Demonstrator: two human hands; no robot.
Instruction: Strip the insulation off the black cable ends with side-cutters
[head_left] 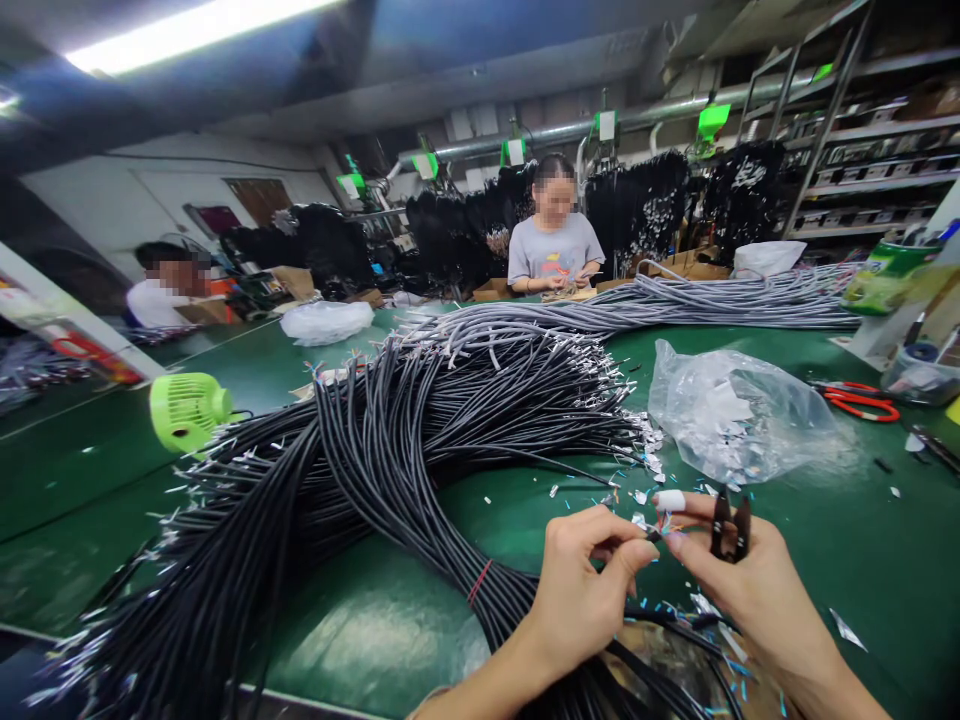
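left hand [581, 585] pinches cable end [654, 535] steady | right hand [739, 580] closes on small cutters [730, 525] beside that tip, fingertips teasing wires | cable bundle [375, 450] left of grip

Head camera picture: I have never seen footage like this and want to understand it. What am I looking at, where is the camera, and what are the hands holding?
The one picture comes from a camera worn on a person's head, looking forward and down, so the two bare hands at the bottom are that person's own. There is no machine.

The left hand pinches the end of a thin black cable, where short coloured wires show. The right hand meets it there and holds small black cutters; one finger wears white tape.

On the green table lie a big bundle of black cables, a grey cable bundle farther back, a clear plastic bag, red-handled scissors, a small green fan and scattered wire scraps.

Across the table another person works seated; a second sits at the far left.
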